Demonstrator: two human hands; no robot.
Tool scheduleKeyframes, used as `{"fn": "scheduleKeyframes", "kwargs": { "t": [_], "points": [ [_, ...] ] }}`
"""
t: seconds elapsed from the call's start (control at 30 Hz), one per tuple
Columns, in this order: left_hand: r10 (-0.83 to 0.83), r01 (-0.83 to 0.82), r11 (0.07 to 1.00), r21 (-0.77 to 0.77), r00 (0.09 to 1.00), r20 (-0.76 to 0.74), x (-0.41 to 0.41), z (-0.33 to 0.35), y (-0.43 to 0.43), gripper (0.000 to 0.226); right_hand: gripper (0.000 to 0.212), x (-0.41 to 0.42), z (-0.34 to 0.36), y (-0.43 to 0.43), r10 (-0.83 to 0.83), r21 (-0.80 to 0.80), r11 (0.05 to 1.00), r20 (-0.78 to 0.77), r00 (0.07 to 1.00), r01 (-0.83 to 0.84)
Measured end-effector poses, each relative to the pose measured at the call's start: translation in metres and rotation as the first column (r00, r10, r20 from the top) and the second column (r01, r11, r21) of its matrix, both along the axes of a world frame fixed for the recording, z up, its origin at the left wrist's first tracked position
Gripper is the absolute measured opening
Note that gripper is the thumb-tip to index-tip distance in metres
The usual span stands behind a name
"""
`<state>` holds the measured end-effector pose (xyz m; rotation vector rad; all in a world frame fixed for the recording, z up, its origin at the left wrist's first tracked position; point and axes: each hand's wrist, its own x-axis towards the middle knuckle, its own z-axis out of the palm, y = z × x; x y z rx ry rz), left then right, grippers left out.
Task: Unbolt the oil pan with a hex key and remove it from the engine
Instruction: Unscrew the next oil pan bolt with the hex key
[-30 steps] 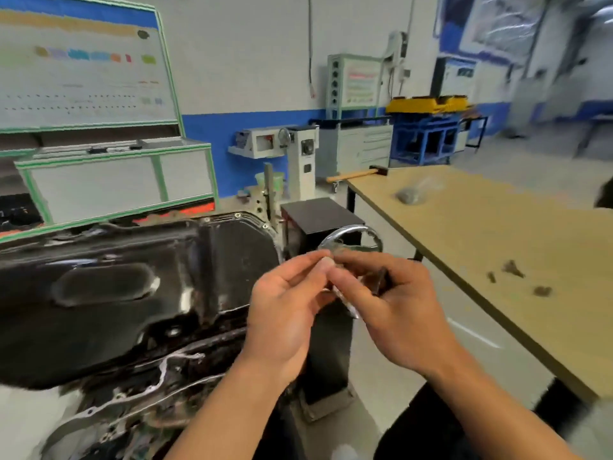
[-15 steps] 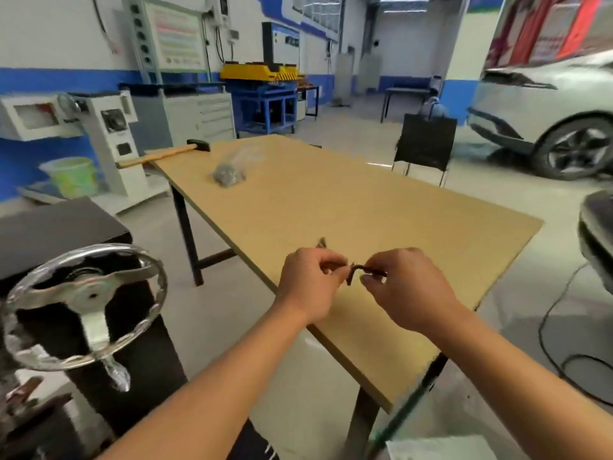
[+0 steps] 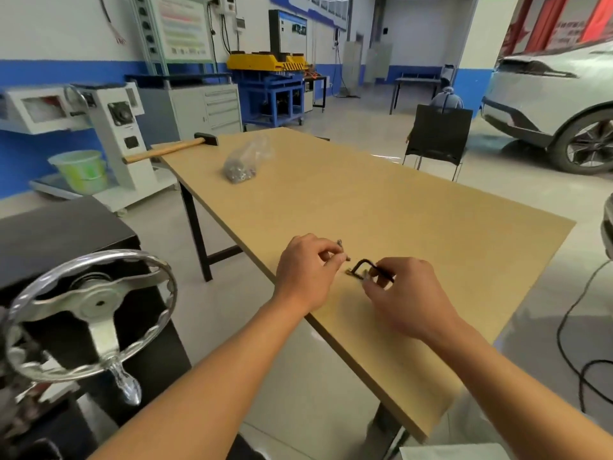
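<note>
Both my hands are over the near part of the wooden table [image 3: 381,207]. My right hand [image 3: 403,295] grips a black L-shaped hex key [image 3: 363,265], its short end pointing down at a small bolt [image 3: 352,273] lying on the table. My left hand [image 3: 306,270] pinches a small bolt [image 3: 345,258] between thumb and fingers, just left of the key. Another bolt [image 3: 339,242] lies beyond my left fingers. The oil pan and engine are out of view.
A chrome handwheel [image 3: 89,313] on a black stand is at the left. On the far table end lie a hammer [image 3: 172,149] and a clear bag of hardware [image 3: 243,164]. A black chair [image 3: 438,136] and a white car [image 3: 557,104] stand beyond.
My view swung right, from the black oil pan on the engine stand to the table. Both hands moved with the hex key and bolt, lowering to the tabletop and drawing slightly apart.
</note>
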<state>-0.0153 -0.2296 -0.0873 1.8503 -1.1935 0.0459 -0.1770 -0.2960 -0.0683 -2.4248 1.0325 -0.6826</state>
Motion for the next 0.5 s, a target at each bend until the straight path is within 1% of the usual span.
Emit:
{"fn": "scheduleKeyframes", "kwargs": {
  "t": [0.03,0.1,0.13,0.17,0.23,0.3,0.4,0.5],
  "points": [
    [-0.023,0.023,1.0,-0.016,0.999,-0.031,0.003,0.01,0.009,0.011,0.015,0.003,0.012,0.003,0.009,0.079,0.997,0.089,0.996,-0.016],
    [-0.079,0.078,0.997,-0.023,0.995,-0.054,0.012,0.044,0.034,0.014,0.016,0.018,0.044,0.018,0.026,0.245,0.965,0.28,0.96,-0.098],
    [-0.105,0.105,0.994,-0.006,0.994,-0.041,0.018,0.067,0.05,0.017,0.019,0.029,0.062,0.03,0.046,0.308,0.937,0.361,0.931,-0.166],
    [-0.128,0.128,0.991,0.026,0.992,-0.015,0.023,0.091,0.068,0.02,0.022,0.042,0.079,0.046,0.084,0.328,0.913,0.426,0.901,-0.241],
    [-0.166,0.16,0.983,0.094,0.985,0.054,0.037,0.143,0.114,0.02,0.027,0.071,0.113,0.089,0.206,0.273,0.879,0.521,0.828,-0.391],
    [-0.168,0.153,0.977,0.149,0.981,0.095,0.051,0.19,0.173,0.02,0.027,0.098,0.146,0.141,0.343,0.185,0.82,0.599,0.723,-0.542],
    [-0.059,0.035,0.988,0.15,0.986,0.155,0.067,0.246,0.274,0.023,0.022,0.131,0.187,0.218,0.511,0.088,0.665,0.671,0.537,-0.742],
    [0.044,-0.062,0.991,0.118,0.988,0.149,0.074,0.282,0.381,0.032,0.019,0.163,0.218,0.298,0.649,-0.04,0.485,0.686,0.329,-0.873]
  ]
}}
